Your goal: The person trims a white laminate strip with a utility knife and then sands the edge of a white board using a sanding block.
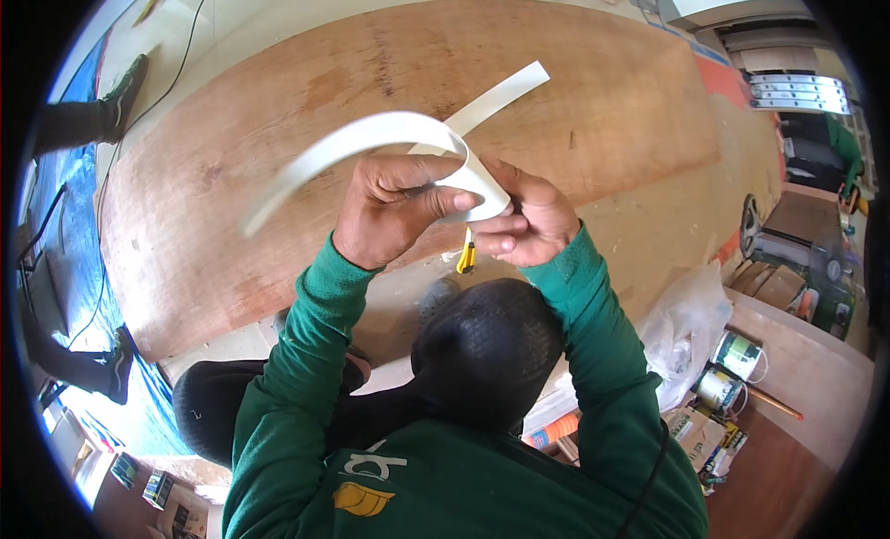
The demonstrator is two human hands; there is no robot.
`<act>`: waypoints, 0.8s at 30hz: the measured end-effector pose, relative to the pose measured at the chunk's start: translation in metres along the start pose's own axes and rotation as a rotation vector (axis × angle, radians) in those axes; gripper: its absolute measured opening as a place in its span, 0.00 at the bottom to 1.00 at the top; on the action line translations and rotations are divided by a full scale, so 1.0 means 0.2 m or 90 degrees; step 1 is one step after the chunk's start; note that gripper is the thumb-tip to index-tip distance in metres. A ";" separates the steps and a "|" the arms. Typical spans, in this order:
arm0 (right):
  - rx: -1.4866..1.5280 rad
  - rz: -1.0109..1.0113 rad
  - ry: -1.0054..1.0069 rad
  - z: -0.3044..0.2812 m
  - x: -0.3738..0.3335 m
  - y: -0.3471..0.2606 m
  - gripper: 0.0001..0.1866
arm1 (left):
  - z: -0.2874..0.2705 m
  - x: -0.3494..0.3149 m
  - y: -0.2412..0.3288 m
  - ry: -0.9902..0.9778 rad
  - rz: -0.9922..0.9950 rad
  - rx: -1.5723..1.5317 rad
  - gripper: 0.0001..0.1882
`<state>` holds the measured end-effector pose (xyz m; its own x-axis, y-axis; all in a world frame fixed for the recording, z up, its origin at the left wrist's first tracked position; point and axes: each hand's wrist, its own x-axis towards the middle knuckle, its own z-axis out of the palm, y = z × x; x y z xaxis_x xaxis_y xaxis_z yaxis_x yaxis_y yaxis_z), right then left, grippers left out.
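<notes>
My left hand (pixel 389 210) pinches a flexible white strip (pixel 362 136) between thumb and fingers, in front of my chest. The strip arches out to the left, where its end is blurred, and bends round in a tight curl at my hands. My right hand (pixel 538 215) grips the curl from the other side, thumb on top and fingers beneath. A straight white length (pixel 501 96) reaches up and right behind the curl; whether it is the same strip I cannot tell. Just below my hands shows a yellow utility knife (pixel 466 255), apparently lying loose.
A large brown plywood sheet (pixel 278 103) lies before me. At right are a clear plastic bag (pixel 686 317), paint cans (pixel 739 354) and a ladder (pixel 797 92). Another person's legs (pixel 79 122) stand left on a blue tarp (pixel 83 261), near a black cable (pixel 176 76).
</notes>
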<state>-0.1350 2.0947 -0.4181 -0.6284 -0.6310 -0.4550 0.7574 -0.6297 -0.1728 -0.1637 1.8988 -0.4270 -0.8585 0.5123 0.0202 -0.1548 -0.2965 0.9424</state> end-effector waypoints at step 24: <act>-1.335 -0.741 0.341 0.20 -0.10 0.00 0.33 | 0.02 0.04 0.09 -0.054 -0.009 0.106 0.11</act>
<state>-0.1284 2.0893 -0.3745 -0.9049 -0.1932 0.3791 -0.3755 0.7818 -0.4978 -0.1723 1.9002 -0.4078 -0.8117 0.5834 0.0286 -0.0765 -0.1546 0.9850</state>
